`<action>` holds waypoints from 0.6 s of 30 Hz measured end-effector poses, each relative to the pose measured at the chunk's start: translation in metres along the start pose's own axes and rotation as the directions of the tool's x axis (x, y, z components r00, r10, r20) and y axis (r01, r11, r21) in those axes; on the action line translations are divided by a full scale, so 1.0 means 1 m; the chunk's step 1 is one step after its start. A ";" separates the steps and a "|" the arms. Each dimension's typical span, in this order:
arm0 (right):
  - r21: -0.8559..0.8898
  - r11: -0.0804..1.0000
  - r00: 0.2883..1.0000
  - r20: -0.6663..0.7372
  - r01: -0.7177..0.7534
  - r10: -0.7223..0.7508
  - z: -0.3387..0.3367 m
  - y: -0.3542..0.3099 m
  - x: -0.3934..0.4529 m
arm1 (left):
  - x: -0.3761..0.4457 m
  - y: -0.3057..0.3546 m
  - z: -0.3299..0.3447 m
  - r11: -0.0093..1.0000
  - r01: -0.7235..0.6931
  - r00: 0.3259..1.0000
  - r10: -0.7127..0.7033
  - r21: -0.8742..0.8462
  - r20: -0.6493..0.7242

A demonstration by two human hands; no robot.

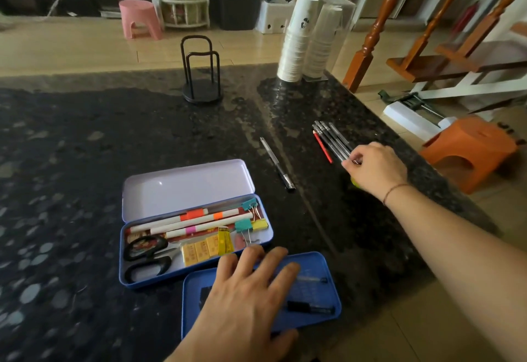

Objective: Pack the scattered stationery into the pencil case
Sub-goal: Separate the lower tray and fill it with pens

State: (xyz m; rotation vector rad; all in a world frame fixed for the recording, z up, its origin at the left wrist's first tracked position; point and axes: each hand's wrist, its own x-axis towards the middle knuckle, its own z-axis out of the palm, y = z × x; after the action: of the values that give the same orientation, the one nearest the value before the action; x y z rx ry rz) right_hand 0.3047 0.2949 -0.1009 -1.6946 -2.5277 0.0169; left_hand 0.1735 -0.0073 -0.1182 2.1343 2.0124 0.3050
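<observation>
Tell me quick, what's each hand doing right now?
Left hand: open, fingers spread flat on the blue tray.
Right hand: fingers curled around the ends of the bundle of pens.

Both forearms are bare, with no sleeves in view. A thin cord bracelet circles the wrist behind the right hand. The left hand wears nothing.

Right hand gripping bundled pens; left hand flat on blue tray beside open pencil case.
</observation>
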 end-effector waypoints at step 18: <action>0.279 0.864 0.899 -0.262 0.419 -0.351 -0.018 -0.004 -0.148 | -0.018 -0.025 -0.043 0.902 0.147 0.889 -0.301 -0.407 -0.346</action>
State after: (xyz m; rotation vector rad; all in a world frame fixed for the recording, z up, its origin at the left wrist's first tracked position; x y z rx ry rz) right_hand 0.3581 0.1563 -0.0943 -0.9932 -2.4878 0.2132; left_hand 0.1367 -0.0235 -0.0841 1.6786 2.1646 1.0703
